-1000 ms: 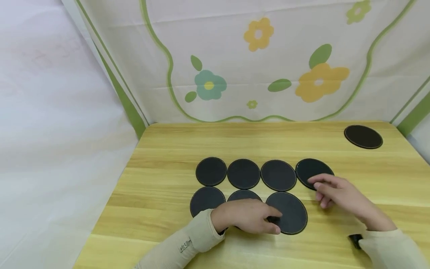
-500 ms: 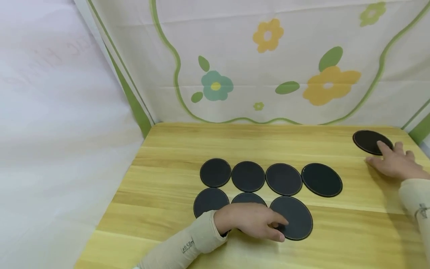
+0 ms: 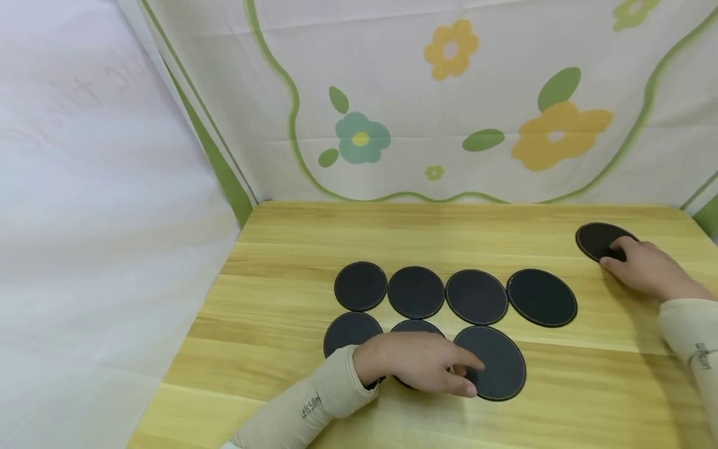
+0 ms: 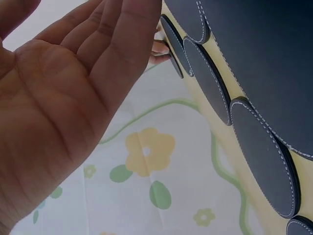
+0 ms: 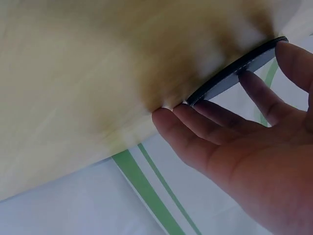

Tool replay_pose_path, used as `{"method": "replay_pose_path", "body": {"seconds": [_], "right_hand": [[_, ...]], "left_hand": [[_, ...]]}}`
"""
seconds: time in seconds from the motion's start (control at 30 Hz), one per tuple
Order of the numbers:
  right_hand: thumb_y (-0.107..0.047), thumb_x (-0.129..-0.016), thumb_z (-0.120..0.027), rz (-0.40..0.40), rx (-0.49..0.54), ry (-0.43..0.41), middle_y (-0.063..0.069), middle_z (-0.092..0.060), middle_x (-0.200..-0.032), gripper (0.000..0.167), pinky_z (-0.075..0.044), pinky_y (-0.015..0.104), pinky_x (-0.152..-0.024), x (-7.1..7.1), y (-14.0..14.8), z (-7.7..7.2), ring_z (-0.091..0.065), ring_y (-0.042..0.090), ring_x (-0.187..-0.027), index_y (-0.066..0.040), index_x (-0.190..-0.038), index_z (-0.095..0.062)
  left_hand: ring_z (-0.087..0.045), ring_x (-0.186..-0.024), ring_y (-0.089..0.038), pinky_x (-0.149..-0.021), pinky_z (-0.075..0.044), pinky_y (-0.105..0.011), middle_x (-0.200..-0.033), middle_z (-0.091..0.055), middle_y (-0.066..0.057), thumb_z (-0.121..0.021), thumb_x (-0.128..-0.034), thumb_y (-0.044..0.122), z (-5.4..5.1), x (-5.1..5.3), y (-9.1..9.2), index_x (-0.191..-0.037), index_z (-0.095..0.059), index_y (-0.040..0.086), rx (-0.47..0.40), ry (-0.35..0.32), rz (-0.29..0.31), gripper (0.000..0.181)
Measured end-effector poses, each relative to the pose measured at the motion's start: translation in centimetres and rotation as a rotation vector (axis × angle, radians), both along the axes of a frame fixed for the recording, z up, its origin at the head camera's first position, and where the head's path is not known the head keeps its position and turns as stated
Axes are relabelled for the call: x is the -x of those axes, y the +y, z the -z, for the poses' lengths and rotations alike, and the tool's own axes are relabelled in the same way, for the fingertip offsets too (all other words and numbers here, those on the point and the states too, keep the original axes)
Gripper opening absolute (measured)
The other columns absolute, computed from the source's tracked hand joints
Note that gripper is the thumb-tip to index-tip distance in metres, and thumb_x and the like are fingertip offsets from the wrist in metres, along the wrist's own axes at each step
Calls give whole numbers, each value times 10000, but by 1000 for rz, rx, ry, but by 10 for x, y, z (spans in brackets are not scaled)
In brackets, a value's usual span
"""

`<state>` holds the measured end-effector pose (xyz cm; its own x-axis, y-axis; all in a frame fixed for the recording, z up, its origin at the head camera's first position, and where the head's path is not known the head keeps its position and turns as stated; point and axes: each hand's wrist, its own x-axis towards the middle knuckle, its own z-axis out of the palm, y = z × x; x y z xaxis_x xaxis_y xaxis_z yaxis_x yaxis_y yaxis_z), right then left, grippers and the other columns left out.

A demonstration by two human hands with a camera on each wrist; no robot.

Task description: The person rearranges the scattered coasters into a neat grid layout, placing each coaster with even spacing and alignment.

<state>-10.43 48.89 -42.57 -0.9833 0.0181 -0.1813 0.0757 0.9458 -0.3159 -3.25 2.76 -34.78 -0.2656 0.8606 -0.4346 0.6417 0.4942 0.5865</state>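
Note:
Round black coasters with stitched edges lie on the table in two rows. My left hand (image 3: 417, 365) stretches over the front row, partly hiding the middle coaster (image 3: 416, 326); its index finger reaches over the front right coaster (image 3: 502, 368). In the left wrist view that hand (image 4: 73, 83) has extended fingers and holds nothing. At the back right, my right hand (image 3: 647, 268) grips a separate coaster (image 3: 596, 240). The right wrist view shows its thumb at one edge of this coaster (image 5: 225, 81), the index fingertip on top and other fingers round the opposite edge.
The back row holds several coasters, from the leftmost (image 3: 361, 286) to the rightmost (image 3: 541, 298). Another coaster (image 3: 350, 333) lies at the front left, beside my left sleeve. A white curtain (image 3: 404, 75) with flower prints hangs behind the wooden table (image 3: 269, 299).
My right hand has left the back row's right coaster and reached the separate one at the back right, which has slid slightly left. My left hand stays over the front row.

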Motion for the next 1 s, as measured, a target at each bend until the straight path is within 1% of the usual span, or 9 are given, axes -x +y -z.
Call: {"method": "replay_pose_path", "body": {"seconds": [0.07,0.13,0.23,0.33,0.5,0.67,0.77,0.83,1.0], "right_hand": [[-454,-1069,-439,10,11,15,516,-421,-1139,749,-353,747,-861,2,-5,-3,-402,674,-1056,273,-1239,-378],[-542,-1049,-422,30,15,9,516,-427,-1105,838,-368,739,-828,5,-9,-5,-414,679,-1022,280,-1209,-382],[-698,-981,-402,91,9,-32,558,-364,-1120,1043,-355,755,-800,10,-15,-6,-362,735,-1008,304,-1256,-322],[-765,-936,-400,128,14,-69,594,-291,-1153,1155,-326,774,-779,13,-20,-7,-304,784,-993,314,-1314,-239],[-756,-924,-451,172,33,-56,594,-286,-1176,1148,-315,753,-770,12,-23,-9,-269,753,-999,284,-1349,-216],[-759,-886,-536,201,28,8,595,-288,-1173,1190,-301,721,-767,11,-19,-3,-264,714,-986,209,-1462,-151],[-771,-853,-578,186,46,37,592,-251,-1215,1245,-277,742,-770,11,-17,0,-242,739,-1023,157,-1520,-84],[-778,-834,-599,163,56,55,587,-249,-1238,1260,-281,753,-767,12,-19,1,-243,749,-1041,129,-1539,-81],[-768,-843,-603,52,78,40,544,-269,-1318,1255,-274,779,-840,22,-27,-2,-237,758,-1106,121,-1551,-70]], "left_hand": [[-555,-921,105,-807,-417,-97,-1018,-646,200,-574,-1043,397,-3,2,-1,-1474,-545,183,-15,1,-8,482],[-553,-913,105,-808,-418,-98,-994,-639,207,-569,-1047,388,-5,6,-3,-1477,-539,166,-34,2,-20,485],[-558,-926,98,-825,-421,-103,-1007,-639,198,-557,-1054,380,-10,10,-3,-1488,-522,154,-59,-12,-34,491],[-565,-937,95,-840,-421,-104,-1032,-647,188,-547,-1058,381,-14,13,-2,-1497,-509,161,-74,-26,-37,492],[-570,-925,98,-840,-417,-101,-1044,-653,187,-543,-1060,384,-19,12,3,-1500,-506,180,-70,-14,-28,487],[-566,-909,98,-829,-418,-102,-1011,-642,204,-557,-1054,383,-16,10,7,-1502,-506,197,-44,-29,-40,489],[-567,-911,99,-826,-419,-102,-1016,-646,201,-557,-1054,379,-14,10,8,-1502,-507,196,-38,-33,-36,487],[-569,-908,95,-825,-421,-104,-1024,-650,193,-556,-1055,377,-13,10,9,-1501,-509,191,-38,-26,-31,485],[-572,-890,88,-816,-425,-107,-1005,-652,189,-563,-1052,374,-13,10,10,-1497,-514,182,-37,-22,-27,487]]}}
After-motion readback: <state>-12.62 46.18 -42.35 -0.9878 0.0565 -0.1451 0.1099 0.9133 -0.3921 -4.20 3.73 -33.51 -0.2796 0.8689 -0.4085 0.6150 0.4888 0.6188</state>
